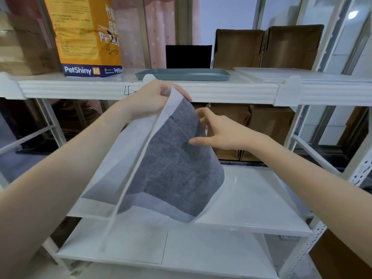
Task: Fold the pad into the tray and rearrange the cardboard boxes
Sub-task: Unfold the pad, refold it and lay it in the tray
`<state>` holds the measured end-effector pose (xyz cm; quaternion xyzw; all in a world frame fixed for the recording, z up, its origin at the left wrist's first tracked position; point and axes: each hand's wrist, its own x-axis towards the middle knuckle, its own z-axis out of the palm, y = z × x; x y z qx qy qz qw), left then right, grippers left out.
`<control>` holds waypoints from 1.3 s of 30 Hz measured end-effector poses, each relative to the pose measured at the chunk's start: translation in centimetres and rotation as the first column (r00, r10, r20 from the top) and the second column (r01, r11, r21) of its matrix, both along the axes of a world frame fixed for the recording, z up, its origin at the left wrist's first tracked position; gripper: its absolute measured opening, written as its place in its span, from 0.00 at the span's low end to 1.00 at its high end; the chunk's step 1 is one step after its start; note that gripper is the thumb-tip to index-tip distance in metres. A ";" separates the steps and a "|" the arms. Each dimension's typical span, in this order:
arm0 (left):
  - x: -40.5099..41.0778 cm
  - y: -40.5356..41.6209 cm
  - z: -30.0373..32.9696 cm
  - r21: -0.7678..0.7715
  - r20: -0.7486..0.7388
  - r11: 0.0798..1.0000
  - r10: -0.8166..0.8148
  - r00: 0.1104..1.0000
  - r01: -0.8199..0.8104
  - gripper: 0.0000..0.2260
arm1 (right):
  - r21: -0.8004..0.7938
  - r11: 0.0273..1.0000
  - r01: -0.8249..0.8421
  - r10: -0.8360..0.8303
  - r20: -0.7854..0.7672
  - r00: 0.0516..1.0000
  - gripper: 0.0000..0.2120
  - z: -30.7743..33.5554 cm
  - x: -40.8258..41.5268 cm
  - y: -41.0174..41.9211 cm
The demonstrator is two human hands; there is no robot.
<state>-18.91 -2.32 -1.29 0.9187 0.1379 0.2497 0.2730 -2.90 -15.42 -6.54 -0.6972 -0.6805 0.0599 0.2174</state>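
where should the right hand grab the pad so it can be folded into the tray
Judging by its pose, take the pad by its free right edge, coming in from the right. The left hand already pinches the top corner by the white border, so the sheet hangs curled, grey side toward the open right hand. A thumb-and-finger grip on the right edge would probably spread it flat for the tray.

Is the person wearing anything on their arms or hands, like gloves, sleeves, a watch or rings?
No. Both forearms are bare right up to the picture's edge, with no sleeves in view. The left hand and the right hand have no gloves, and no watch, bracelet or ring shows. The fingernails look short and unpainted.
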 end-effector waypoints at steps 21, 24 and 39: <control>-1.0 0.4 1.5 -0.150 -0.036 0.981 0.115 0.993 -0.119 0.24 | -0.018 1.000 -0.009 0.009 -0.001 1.000 0.10 1.6 0.7 0.9; 0.5 -1.1 0.4 0.332 -0.292 0.939 0.192 0.937 -0.089 0.24 | 0.018 1.000 -0.021 0.020 0.052 0.998 0.11 1.7 0.0 0.9; 0.0 -0.3 -0.9 0.286 -0.351 0.958 0.136 0.926 -0.032 0.16 | -0.094 0.973 0.211 -0.202 0.098 0.974 0.13 -0.1 3.0 -0.9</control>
